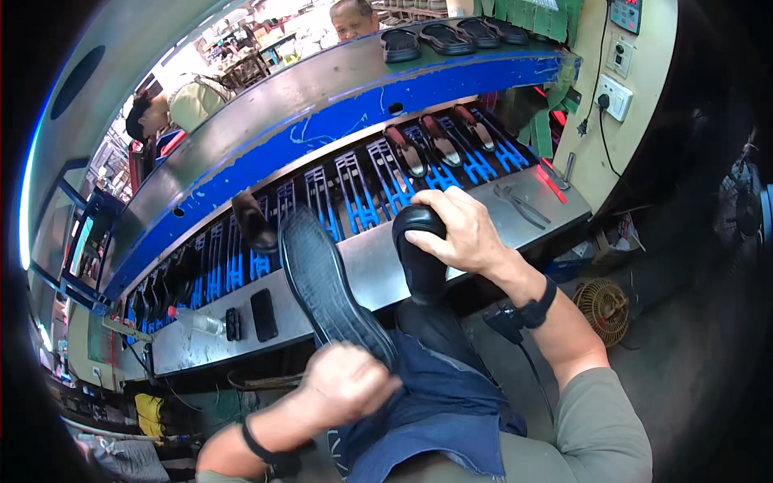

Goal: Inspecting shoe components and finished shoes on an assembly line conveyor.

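Right grip (463, 229): clamped on the rounded end of a black shoe (423, 270), thumb on the near side, fingers over the top. Shoe is in front of the metal tabletop (370, 270), near its front edge. Left grip (346, 380): my fingers are curled at the lower end of a black sole (318, 270) — blurred, so I cannot tell whether they clamp it. Sole slants up across the tabletop's edge, tread toward me.

Containers: clear plastic bottle (201, 322), red cap on, lying on the tabletop at left; contents — cannot tell. Behind the tabletop, a blue-pronged rack (365, 216) holds three reddish-brown shoes (443, 143) toward its right end. Pliers (522, 206) lie at right.
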`<act>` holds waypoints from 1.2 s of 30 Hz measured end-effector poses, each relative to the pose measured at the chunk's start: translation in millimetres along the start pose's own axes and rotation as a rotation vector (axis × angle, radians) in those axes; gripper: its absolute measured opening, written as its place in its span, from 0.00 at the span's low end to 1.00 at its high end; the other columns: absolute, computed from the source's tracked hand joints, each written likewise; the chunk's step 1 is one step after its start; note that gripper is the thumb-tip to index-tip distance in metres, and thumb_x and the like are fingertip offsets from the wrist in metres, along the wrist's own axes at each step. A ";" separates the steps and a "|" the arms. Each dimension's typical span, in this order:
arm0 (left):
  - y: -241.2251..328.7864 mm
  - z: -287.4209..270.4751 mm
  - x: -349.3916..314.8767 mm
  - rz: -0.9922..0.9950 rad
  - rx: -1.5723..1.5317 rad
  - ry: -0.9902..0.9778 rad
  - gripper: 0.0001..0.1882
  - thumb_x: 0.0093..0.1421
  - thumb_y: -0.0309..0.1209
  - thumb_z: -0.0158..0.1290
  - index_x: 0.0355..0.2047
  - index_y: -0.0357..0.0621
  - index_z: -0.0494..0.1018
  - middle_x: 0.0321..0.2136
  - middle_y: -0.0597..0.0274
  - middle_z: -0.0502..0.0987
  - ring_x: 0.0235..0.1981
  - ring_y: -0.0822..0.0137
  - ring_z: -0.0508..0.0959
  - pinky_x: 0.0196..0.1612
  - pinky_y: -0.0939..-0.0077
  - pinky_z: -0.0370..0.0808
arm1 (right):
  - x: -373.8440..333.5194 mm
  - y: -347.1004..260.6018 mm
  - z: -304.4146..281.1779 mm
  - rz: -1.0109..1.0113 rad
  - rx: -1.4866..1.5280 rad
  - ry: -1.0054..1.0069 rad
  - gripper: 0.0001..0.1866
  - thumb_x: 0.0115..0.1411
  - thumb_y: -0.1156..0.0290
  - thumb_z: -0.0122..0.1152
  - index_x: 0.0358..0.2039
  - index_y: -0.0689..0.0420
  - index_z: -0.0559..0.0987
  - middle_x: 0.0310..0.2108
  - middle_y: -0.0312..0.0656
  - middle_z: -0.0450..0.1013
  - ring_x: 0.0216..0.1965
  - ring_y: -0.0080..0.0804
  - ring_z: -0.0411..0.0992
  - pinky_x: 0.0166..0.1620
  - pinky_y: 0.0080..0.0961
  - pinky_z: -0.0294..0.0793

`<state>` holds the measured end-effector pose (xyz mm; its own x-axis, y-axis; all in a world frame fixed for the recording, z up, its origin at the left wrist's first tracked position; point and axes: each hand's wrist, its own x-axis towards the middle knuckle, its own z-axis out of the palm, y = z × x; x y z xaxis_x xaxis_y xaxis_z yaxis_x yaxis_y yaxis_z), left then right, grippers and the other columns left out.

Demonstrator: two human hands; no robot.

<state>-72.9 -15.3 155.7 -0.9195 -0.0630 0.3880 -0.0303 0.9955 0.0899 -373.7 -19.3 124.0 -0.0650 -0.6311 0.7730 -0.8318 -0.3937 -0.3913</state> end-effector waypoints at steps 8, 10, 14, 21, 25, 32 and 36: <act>26.1 144.6 -128.8 -0.521 -0.509 0.155 0.08 0.55 0.31 0.64 0.32 0.42 0.77 0.26 0.53 0.78 0.30 0.50 0.80 0.35 0.59 0.77 | -166.9 -29.7 34.7 0.779 0.827 -0.304 0.17 0.63 0.66 0.63 0.49 0.63 0.77 0.42 0.36 0.76 0.44 0.21 0.72 0.51 0.23 0.72; -37.3 137.2 -138.4 -0.504 0.089 0.324 0.17 0.49 0.26 0.62 0.40 0.39 0.76 0.44 0.44 0.75 0.49 0.43 0.73 0.53 0.55 0.69 | -172.8 -40.1 32.8 0.929 0.980 -0.196 0.18 0.64 0.63 0.62 0.47 0.64 0.77 0.42 0.38 0.76 0.43 0.22 0.74 0.50 0.23 0.73; -131.6 150.6 -167.1 -1.286 -0.743 0.348 0.25 0.60 0.32 0.62 0.54 0.28 0.72 0.54 0.45 0.74 0.59 0.54 0.72 0.63 0.63 0.66 | -216.2 -66.6 24.9 0.999 1.701 -0.225 0.33 0.69 0.49 0.54 0.63 0.62 0.67 0.53 0.46 0.74 0.50 0.32 0.75 0.56 0.31 0.74; -50.7 69.7 -156.6 -0.745 -1.983 0.726 0.36 0.67 0.50 0.51 0.63 0.32 0.64 0.58 0.36 0.71 0.63 0.41 0.69 0.65 0.40 0.67 | -248.3 -92.0 32.6 1.347 1.908 -0.173 0.48 0.64 0.30 0.45 0.67 0.63 0.62 0.58 0.58 0.70 0.54 0.56 0.75 0.60 0.52 0.73; -36.6 60.3 -165.4 -0.926 -1.947 0.854 0.44 0.69 0.65 0.30 0.60 0.34 0.68 0.51 0.40 0.78 0.59 0.37 0.72 0.63 0.45 0.70 | -248.8 -80.7 38.0 1.490 1.955 -0.105 0.49 0.64 0.27 0.38 0.63 0.63 0.67 0.51 0.61 0.75 0.47 0.59 0.78 0.53 0.56 0.78; -28.6 39.3 -160.2 -0.812 -2.088 0.887 0.37 0.75 0.54 0.25 0.59 0.31 0.67 0.53 0.39 0.76 0.60 0.41 0.73 0.62 0.47 0.72 | -192.4 -101.1 76.3 1.438 1.941 -0.293 0.55 0.59 0.21 0.34 0.55 0.65 0.74 0.42 0.67 0.76 0.41 0.64 0.77 0.45 0.55 0.79; -23.1 26.6 -131.2 -0.757 -1.645 0.703 0.35 0.75 0.50 0.28 0.56 0.28 0.70 0.51 0.39 0.77 0.57 0.47 0.76 0.63 0.55 0.71 | -116.5 -140.4 59.9 0.969 1.548 -0.917 0.50 0.61 0.31 0.51 0.61 0.69 0.69 0.52 0.53 0.76 0.54 0.38 0.74 0.58 0.32 0.73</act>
<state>38.1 -28.1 78.4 -0.5859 -0.8078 0.0649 0.4404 -0.2501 0.8622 -216.3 69.4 59.0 0.5437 -0.8277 -0.1385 0.3959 0.3985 -0.8273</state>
